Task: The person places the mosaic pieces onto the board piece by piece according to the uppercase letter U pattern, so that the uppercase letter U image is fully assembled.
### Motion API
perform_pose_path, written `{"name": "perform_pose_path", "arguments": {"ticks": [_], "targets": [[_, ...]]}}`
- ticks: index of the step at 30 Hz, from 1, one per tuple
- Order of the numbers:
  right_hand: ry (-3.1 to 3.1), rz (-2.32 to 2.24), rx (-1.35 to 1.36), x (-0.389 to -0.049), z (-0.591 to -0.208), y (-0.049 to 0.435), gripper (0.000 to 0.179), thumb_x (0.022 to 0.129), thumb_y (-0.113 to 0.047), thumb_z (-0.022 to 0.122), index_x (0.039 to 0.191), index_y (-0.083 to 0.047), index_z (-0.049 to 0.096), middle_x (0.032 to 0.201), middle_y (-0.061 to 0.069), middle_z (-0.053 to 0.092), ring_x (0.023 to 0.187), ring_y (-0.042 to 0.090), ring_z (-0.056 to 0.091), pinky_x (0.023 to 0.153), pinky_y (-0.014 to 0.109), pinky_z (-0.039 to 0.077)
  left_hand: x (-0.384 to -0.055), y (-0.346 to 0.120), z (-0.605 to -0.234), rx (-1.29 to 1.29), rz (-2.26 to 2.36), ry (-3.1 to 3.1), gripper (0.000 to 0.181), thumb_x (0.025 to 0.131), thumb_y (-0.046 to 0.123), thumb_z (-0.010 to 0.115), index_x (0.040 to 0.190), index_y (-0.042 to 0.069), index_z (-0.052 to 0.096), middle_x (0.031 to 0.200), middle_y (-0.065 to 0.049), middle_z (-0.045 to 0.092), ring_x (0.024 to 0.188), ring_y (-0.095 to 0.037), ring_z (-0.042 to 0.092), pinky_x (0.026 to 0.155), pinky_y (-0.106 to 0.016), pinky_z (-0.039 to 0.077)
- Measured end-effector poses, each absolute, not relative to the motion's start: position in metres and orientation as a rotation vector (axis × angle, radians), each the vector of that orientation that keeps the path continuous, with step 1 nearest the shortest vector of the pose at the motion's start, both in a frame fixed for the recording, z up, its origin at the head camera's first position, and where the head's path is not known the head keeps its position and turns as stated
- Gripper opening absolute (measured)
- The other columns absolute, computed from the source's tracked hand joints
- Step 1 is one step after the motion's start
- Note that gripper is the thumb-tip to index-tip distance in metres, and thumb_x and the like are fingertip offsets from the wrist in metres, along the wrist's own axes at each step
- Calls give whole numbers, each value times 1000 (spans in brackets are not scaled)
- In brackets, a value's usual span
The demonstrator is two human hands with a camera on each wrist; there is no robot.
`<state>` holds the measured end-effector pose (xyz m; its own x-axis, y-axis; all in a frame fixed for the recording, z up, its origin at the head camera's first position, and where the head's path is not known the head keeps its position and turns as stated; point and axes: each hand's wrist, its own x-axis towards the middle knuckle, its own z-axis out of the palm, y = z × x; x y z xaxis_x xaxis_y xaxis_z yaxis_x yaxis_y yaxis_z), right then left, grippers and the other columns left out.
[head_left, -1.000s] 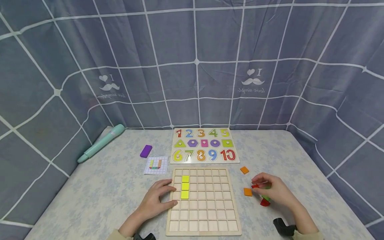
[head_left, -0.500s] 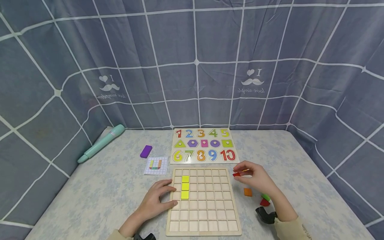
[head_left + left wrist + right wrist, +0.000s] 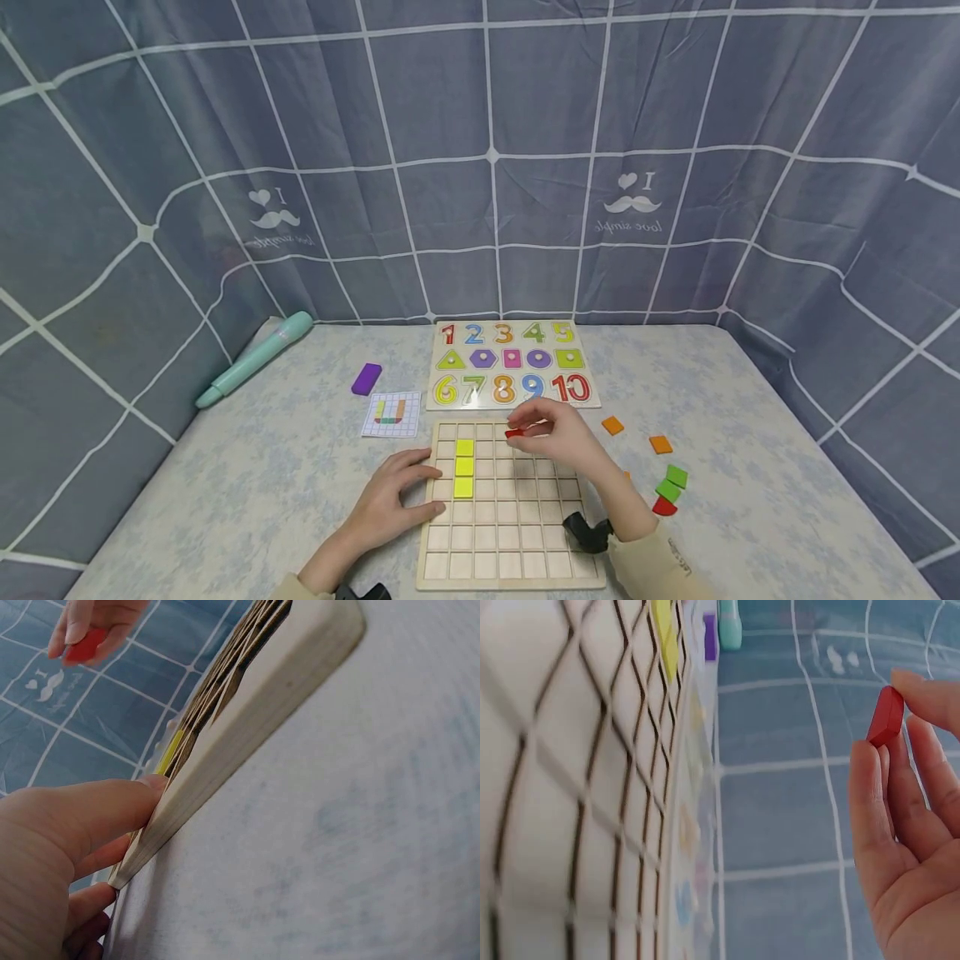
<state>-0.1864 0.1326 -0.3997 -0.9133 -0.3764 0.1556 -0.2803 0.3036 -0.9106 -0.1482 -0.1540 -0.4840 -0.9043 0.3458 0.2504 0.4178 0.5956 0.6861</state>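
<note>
Pinches a smooth, thick red piece (image 3: pixel 886 718) by its edges, right grip (image 3: pixel 561 433) clamped on it, probably to leave the flat faces free. Holds it above the far rows of the wooden grid board (image 3: pixel 510 582), apart from the wood. Rests the left grip (image 3: pixel 392 492) on the board's left edge, thumb and fingers apart, clasping nothing, seemingly to steady it. Has three flat yellow squares (image 3: pixel 464 467) in one column of pale cells. Has orange squares (image 3: pixel 612 425), green squares (image 3: pixel 677 476) and a curved-sided red wedge (image 3: pixel 664 506) on the mottled tabletop (image 3: pixel 262 483), likely for easy right-side reach. Has a gridded card (image 3: pixel 390 414) beyond the left grip, presumably for viewing.
</note>
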Motion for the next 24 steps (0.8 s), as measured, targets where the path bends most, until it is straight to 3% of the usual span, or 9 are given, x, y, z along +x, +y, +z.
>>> {"name": "perform_pose_path", "arguments": {"ticks": [6, 11, 24], "targets": [[2392, -1743, -590, -179, -404, 99, 20, 79, -8, 76, 96, -5, 66, 93, 8, 67, 82, 21, 66, 71, 24, 53, -149, -154, -483, -654, -1199, -2719, 37, 74, 39, 78, 105, 19, 69, 132, -5, 52, 125, -25, 43, 99, -52, 35], [2411, -1682, -621, -173, -413, 80, 17, 78, -11, 76, 91, -7, 66, 88, 2, 67, 80, 15, 64, 70, 23, 53, -149, -153, -483, -651, -1199, -2715, 37, 73, 39, 78, 104, 19, 70, 131, -6, 53, 124, -25, 43, 99, -52, 36], [2411, -1450, -710, -165, -435, 68, 17, 74, -11, 79, 85, -12, 66, 78, -6, 63, 70, 7, 58, 66, 22, 49, -148, -154, -482, -681, -1170, -2669, 36, 72, 36, 79, 103, 19, 70, 131, -8, 54, 123, -27, 45, 96, -53, 38]]}}
